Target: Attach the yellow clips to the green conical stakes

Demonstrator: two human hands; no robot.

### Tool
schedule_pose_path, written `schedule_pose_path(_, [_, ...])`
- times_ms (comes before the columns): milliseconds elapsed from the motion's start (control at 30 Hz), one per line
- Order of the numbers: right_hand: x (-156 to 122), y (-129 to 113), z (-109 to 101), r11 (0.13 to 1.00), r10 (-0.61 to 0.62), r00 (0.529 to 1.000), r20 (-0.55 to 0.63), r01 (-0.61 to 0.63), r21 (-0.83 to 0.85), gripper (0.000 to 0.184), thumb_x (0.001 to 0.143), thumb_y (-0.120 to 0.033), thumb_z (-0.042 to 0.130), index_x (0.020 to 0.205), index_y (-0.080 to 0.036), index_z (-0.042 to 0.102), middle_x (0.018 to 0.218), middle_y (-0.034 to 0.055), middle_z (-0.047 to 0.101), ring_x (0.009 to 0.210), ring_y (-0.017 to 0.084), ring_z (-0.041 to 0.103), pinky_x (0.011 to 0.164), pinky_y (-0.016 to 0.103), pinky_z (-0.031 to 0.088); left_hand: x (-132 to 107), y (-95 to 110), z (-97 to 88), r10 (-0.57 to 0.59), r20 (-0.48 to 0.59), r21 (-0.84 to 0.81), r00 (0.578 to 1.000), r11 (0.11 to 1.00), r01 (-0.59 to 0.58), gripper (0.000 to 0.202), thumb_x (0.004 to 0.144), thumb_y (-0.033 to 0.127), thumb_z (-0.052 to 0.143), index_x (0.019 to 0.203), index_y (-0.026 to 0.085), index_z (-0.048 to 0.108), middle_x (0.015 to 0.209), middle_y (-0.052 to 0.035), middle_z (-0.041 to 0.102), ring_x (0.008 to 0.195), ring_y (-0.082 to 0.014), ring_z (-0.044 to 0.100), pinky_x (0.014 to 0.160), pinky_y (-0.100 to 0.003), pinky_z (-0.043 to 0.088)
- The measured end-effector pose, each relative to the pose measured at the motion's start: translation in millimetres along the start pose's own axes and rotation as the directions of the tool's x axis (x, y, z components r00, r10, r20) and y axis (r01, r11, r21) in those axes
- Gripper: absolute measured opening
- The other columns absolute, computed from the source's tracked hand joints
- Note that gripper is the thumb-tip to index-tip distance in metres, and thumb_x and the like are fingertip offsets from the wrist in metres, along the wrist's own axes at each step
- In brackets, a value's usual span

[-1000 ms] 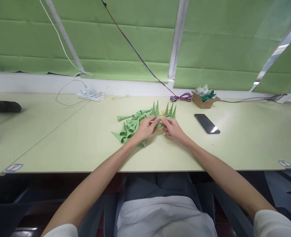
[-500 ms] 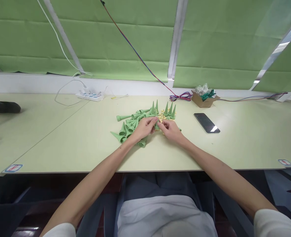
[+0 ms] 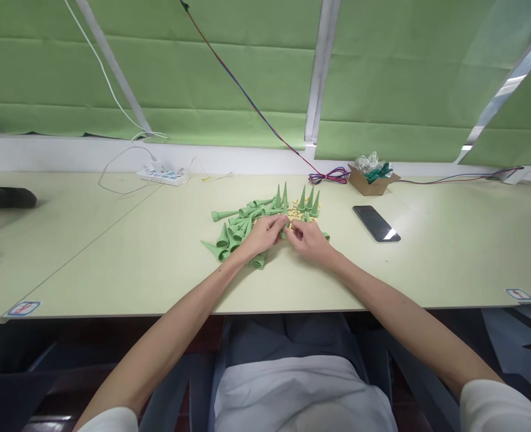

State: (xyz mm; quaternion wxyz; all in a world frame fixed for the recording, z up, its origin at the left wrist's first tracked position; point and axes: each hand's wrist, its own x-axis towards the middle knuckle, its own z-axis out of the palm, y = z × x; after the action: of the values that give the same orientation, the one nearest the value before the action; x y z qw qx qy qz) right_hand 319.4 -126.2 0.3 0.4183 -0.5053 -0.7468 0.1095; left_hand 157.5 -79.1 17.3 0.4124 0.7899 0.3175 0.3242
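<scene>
My left hand (image 3: 267, 234) is closed, its thumb and fingers pinching a green plastic spike (image 3: 285, 224), a hollow cone held upright and partly covered by the fingers. Close against that spike is my right hand (image 3: 309, 238), fingers pinched together; whatever lies between its fingertips is too small to make out. Left of and under my left hand spreads a pile of green cone spikes (image 3: 222, 237), several lying on their sides. Small yellow pieces (image 3: 294, 213) are scattered just behind my hands. Several spikes (image 3: 309, 201) stand points up behind my right hand.
A black phone (image 3: 376, 224) lies to the right. Behind it sits a small cardboard box (image 3: 369, 185) with clear plastic and green stuff inside, beside a coiled red-blue cable (image 3: 330, 176). A white power strip (image 3: 164, 174) rests at the back left. A dark object (image 3: 8, 196) juts in from the left.
My right hand has shifted slightly left, and its fingers have moved a little against the held spike. My left hand stays almost still with the spike in it.
</scene>
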Motion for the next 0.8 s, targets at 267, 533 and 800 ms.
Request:
schedule_pose_path(267, [-2.0, -4.8, 4.0, 0.980, -0.013, 1.000, 0.000, 0.013, -0.197, 0.027, 0.091, -0.030, 0.046, 0.066, -0.022, 0.041, 0.055, -0.0002, 0.049, 0.050, 0.013, 0.034, 0.056, 0.028, 0.024, -0.2, 3.3, 1.4, -0.006, 0.041, -0.017, 0.999, 1.000, 0.007, 0.050, 0.096, 0.058, 0.039, 0.072, 0.017, 0.055, 0.057, 0.0006, 0.051, 0.053, -0.0134, 0.048, 0.058, -0.027, 0.040])
schedule_pose_path(533, [-1.4, -4.7, 6.0, 0.960, -0.017, 0.999, 0.031, 0.025, -0.278, 0.023, 0.093, -0.030, 0.046, 0.073, -0.020, 0.052, 0.058, 0.0015, 0.055, 0.050, 0.014, 0.039, 0.056, 0.028, 0.024, 0.3, 1.2, 1.5, -0.033, 0.049, 0.011, 0.998, 0.999, 0.033, 0.051, 0.096, 0.057, 0.038, 0.070, 0.017, 0.056, 0.053, 0.0009, 0.050, 0.054, -0.0145, 0.046, 0.058, -0.028, 0.039])
schedule_pose_path(800, [-0.9, -3.1, 6.6, 0.957, -0.008, 0.999, 0.043, 0.020, -0.289, 0.022, 0.093, -0.030, 0.046, 0.075, -0.020, 0.054, 0.059, 0.0015, 0.057, 0.051, 0.014, 0.041, 0.056, 0.028, 0.023, 0.6, 0.0, 1.7, -0.028, 0.039, 0.016, 0.999, 0.999, 0.028, 0.050, 0.096, 0.057, 0.039, 0.070, 0.017, 0.055, 0.053, 0.0013, 0.050, 0.053, -0.0143, 0.047, 0.058, -0.028, 0.039])
